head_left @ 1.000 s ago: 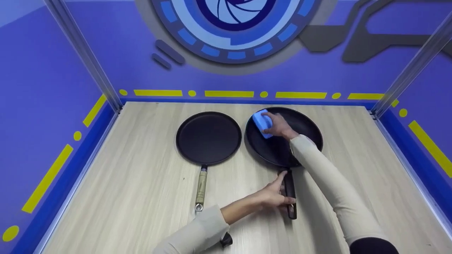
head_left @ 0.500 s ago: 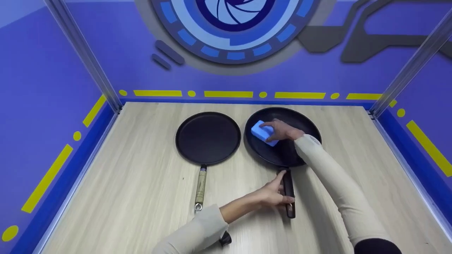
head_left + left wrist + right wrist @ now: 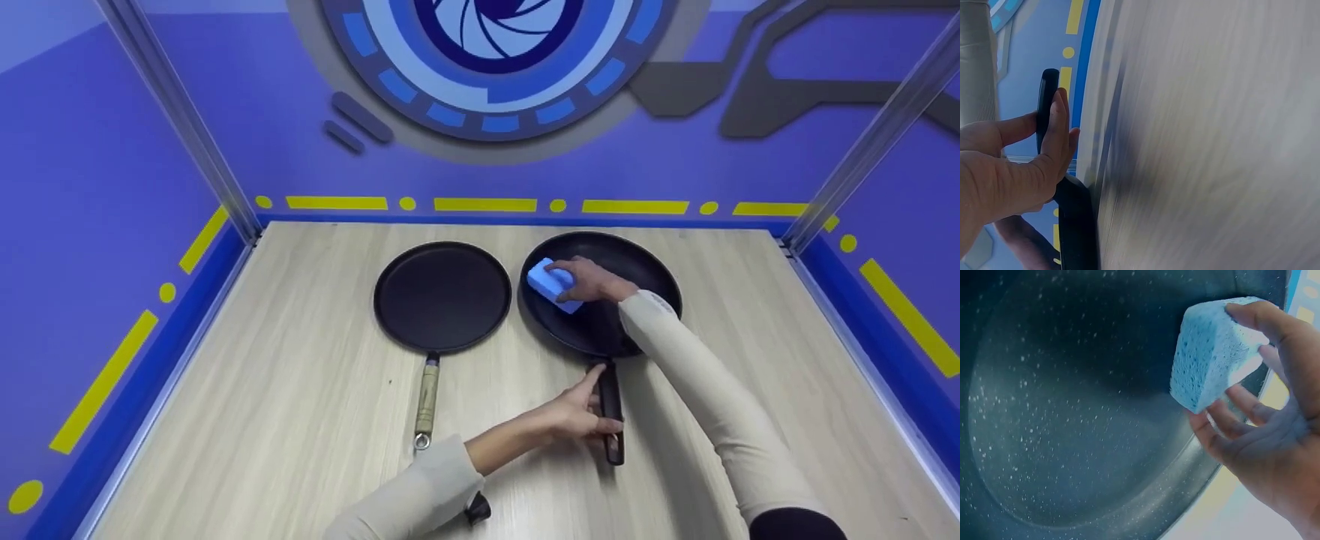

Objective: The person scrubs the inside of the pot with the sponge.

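My right hand (image 3: 589, 279) pinches a light blue sponge (image 3: 551, 285) between thumb and fingers. The sponge lies against the inside of a black frying pan (image 3: 630, 259), near its left wall. In the right wrist view the porous sponge (image 3: 1199, 351) meets the pan's speckled surface (image 3: 1072, 410). Below the pan my left hand (image 3: 577, 416) grips its black handle (image 3: 611, 397). The left wrist view shows the left hand (image 3: 1022, 174) with thumb and fingers on either side of that handle (image 3: 1045, 104).
A flat black pan (image 3: 442, 296) with a wood-patterned handle (image 3: 427, 397) lies to the left. A small black object (image 3: 478, 510) shows beside the left sleeve (image 3: 412, 495). Blue panels (image 3: 487, 176) wall in the wooden table (image 3: 262, 420).
The sponge has moved down the pan's left side and turned, shifting right and then slightly back left with my right hand. My left hand keeps its grip on the handle.
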The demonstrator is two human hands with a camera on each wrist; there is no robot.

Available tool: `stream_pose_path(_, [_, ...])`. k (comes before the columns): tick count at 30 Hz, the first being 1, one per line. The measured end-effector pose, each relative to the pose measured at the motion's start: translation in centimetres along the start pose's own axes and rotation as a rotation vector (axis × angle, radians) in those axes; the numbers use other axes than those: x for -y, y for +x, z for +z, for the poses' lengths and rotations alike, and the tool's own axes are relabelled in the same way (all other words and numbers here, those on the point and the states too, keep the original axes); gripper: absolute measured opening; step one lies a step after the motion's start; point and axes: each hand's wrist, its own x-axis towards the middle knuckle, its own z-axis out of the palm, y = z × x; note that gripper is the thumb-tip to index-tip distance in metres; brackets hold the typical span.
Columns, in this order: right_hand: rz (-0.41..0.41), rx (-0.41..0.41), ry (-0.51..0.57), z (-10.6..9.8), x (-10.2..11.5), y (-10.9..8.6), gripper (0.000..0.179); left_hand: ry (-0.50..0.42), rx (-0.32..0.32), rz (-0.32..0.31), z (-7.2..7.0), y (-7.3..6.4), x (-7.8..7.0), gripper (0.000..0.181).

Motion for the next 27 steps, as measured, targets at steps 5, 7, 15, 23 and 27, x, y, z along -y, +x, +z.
stream_pose_path(5, [0.082,0.105,0.175,-0.1,0.7,-0.6,0.064,0.026,-0.012,0.011,0.1,0.0,-0.2,0.099])
stream_pose_path(7, [0.111,0.153,0.300,-0.2,1.0,-1.0,0.063,0.039,-0.010,0.022,0.2,0.1,-0.2,0.099])
stream_pose_path(15, [0.137,0.420,0.580,-0.6,0.5,-2.9,0.058,0.036,0.019,0.029,0.2,0.3,-0.1,0.100])
stream_pose_path(23, [0.146,0.710,0.562,-1.9,-1.7,-4.2,0.065,0.002,0.022,0.016,0.1,0.2,-0.1,0.100])
stream_pose_path(27, [0.178,0.814,0.504,-2.8,-3.1,-5.1,0.074,-0.009,0.027,0.026,0.1,0.2,-0.1,0.100])
